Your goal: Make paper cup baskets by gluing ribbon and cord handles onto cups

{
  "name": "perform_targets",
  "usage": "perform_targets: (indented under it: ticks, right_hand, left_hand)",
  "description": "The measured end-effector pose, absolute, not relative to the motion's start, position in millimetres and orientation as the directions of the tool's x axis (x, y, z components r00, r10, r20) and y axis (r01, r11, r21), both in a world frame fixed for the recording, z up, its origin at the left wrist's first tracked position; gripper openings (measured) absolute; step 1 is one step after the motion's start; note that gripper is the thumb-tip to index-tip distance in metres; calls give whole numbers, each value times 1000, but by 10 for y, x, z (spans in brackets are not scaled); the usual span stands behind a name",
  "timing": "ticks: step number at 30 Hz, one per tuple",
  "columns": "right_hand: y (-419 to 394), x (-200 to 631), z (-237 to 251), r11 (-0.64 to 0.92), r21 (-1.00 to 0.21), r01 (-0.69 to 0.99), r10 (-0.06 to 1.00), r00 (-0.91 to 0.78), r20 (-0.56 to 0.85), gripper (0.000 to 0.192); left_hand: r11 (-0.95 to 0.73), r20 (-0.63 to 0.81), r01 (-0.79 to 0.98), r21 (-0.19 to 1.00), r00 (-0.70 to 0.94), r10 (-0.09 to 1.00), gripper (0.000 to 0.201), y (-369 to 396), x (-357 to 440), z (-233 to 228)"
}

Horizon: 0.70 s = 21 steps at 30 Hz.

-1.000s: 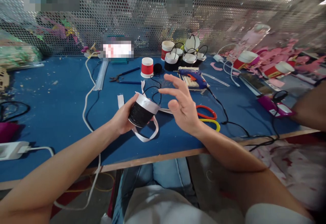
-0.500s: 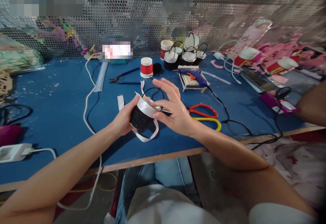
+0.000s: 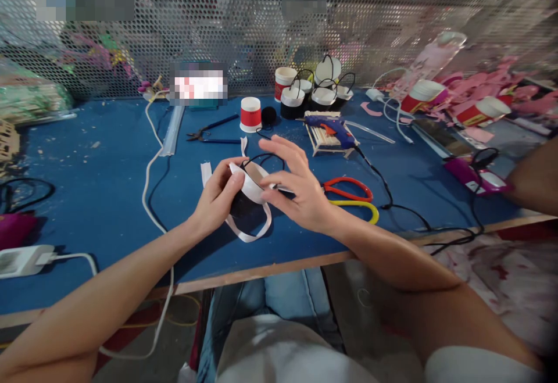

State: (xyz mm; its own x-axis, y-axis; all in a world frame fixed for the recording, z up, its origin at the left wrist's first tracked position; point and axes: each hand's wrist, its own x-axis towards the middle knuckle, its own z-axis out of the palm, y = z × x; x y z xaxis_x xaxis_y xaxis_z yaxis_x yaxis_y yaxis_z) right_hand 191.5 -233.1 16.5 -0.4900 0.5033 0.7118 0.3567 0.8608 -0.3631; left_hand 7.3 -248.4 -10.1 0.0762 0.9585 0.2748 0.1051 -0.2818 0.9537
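Observation:
A small paper cup (image 3: 244,204), its lower part wrapped in black cord and its rim in white ribbon, is tilted between my hands above the blue table. My left hand (image 3: 218,194) grips its left side, thumb pressed on the white ribbon band (image 3: 251,190). My right hand (image 3: 294,188) pinches the rim on the right with thumb and forefinger, the other fingers raised. A thin black cord handle (image 3: 272,155) loops over the cup's opening. Loose white ribbon (image 3: 249,237) curls on the table below the cup. Scissors (image 3: 349,188) with red and yellow handles lie beside my right hand.
Behind are pliers (image 3: 213,133), a red-and-white cup (image 3: 250,115), a ball of black cord (image 3: 269,117) and several finished black-and-white cups (image 3: 293,104). A blue glue gun (image 3: 331,127) rests on a wooden rack. A white cable (image 3: 148,191) crosses the left side; a person's arm (image 3: 536,174) shows at right.
My left hand has shifted up and around the cup, its thumb now pressing the white band from the front. The right hand stays at the rim, almost unmoved.

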Motion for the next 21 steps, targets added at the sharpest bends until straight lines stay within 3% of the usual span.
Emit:
perform_targets:
  ticks: [6, 9, 15, 21]
  right_hand:
    - [-2287, 2000, 185, 743, -611, 273, 659, -140, 739, 19]
    - [-2269, 1989, 148, 679, -697, 230, 733, -177, 656, 15]
    - [-2276, 1967, 119, 657, -722, 216, 752, -256, 608, 14]
    - [-2271, 1969, 156, 455, -804, 384, 868, -392, 304, 26]
  left_hand:
    - [-582, 585, 194, 790, 46, 809, 43, -2553, -4, -107]
    - [-643, 644, 220, 733, 78, 761, 49, -2568, -32, -136]
    - [-654, 667, 305, 692, 76, 741, 50, -2560, -54, -165]
    - [-751, 760, 389, 533, 170, 627, 57, -2486, -100, -131]
